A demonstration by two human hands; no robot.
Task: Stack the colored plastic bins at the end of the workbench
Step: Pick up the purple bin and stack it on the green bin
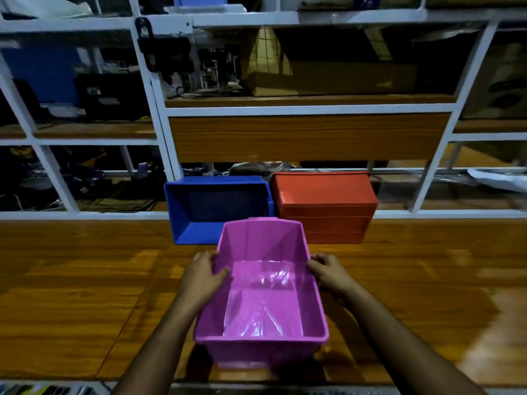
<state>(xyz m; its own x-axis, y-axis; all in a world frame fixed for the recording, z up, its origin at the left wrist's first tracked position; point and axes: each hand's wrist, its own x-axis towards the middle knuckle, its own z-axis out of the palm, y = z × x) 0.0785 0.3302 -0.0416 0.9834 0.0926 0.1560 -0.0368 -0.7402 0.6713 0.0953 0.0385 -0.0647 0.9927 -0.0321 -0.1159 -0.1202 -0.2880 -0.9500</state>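
Note:
A pink plastic bin (pixel 262 297) is held above the wooden workbench (pixel 85 295), open side up and empty. My left hand (pixel 202 273) grips its left wall and my right hand (pixel 328 270) grips its right wall. Behind it, at the back of the bench, a blue bin (pixel 214 209) stands open side up and empty. To its right sits a red bin (pixel 325 206) turned upside down, its flat base on top. The blue and red bins stand side by side, nearly touching.
A white metal shelf frame (pixel 308 111) rises right behind the bins, with a wooden panel (pixel 308 138) above them. The shelves hold cardboard boxes (pixel 328 78) and dark clutter. Bench surface lies left and right of the pink bin.

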